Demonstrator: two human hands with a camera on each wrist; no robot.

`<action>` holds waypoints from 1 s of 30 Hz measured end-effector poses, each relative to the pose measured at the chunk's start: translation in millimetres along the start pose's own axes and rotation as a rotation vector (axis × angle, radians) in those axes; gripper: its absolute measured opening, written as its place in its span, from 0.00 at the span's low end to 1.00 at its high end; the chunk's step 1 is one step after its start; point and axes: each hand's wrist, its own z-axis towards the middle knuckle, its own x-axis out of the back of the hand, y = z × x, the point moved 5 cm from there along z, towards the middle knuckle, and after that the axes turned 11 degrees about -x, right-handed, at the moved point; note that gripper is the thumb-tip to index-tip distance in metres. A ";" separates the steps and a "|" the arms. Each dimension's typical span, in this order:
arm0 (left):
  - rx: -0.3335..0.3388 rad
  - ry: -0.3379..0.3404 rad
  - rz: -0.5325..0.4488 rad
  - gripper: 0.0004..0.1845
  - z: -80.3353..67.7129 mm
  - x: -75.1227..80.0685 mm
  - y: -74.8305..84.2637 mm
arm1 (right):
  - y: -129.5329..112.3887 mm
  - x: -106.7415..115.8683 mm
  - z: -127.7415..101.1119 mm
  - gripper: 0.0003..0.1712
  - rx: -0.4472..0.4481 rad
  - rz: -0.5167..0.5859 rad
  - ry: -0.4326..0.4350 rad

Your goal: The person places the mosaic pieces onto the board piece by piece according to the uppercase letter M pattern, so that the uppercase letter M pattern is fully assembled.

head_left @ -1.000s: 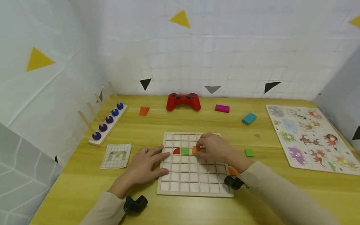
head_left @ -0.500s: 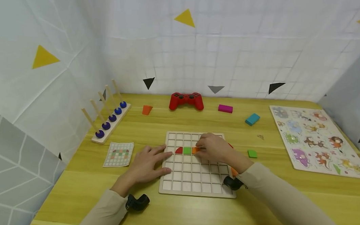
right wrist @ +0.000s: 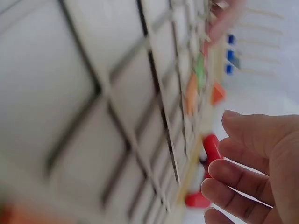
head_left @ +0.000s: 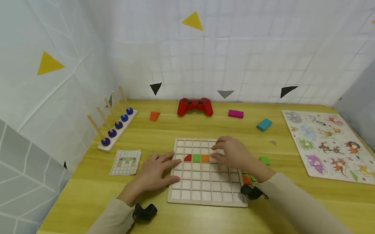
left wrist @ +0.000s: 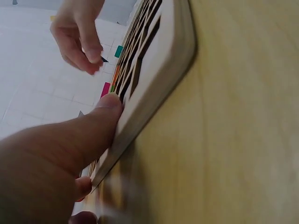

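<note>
A wooden grid board [head_left: 196,185] lies on the table. One row of its cells holds a red quarter-round tile [head_left: 188,157], a green square tile [head_left: 196,158] and an orange square tile [head_left: 205,158], side by side. My left hand [head_left: 154,172] rests at the board's left edge, and its thumb touches the rim in the left wrist view. Above the board, just right of the orange tile, hovers my right hand [head_left: 233,154]. Its fingers are apart with nothing between them, as the right wrist view [right wrist: 261,172] shows. Some loose orange and green tiles [head_left: 247,179] are partly hidden under my right wrist.
A pattern card [head_left: 125,162] lies left of the board, with a peg stand [head_left: 118,131] behind it. Along the back are an orange block [head_left: 154,116], red game controller [head_left: 195,106], magenta block [head_left: 235,114] and blue block [head_left: 264,125]. An animal puzzle [head_left: 332,147] lies right.
My right hand has let go of the orange tile, now flat in its cell beside the green one, and has moved slightly right with its fingers spread. The left hand stays at the board.
</note>
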 end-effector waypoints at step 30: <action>0.028 -0.044 0.026 0.32 9.5 0.9 -1.3 | 132.2 34.9 -94.8 0.15 -0.253 -0.004 -0.011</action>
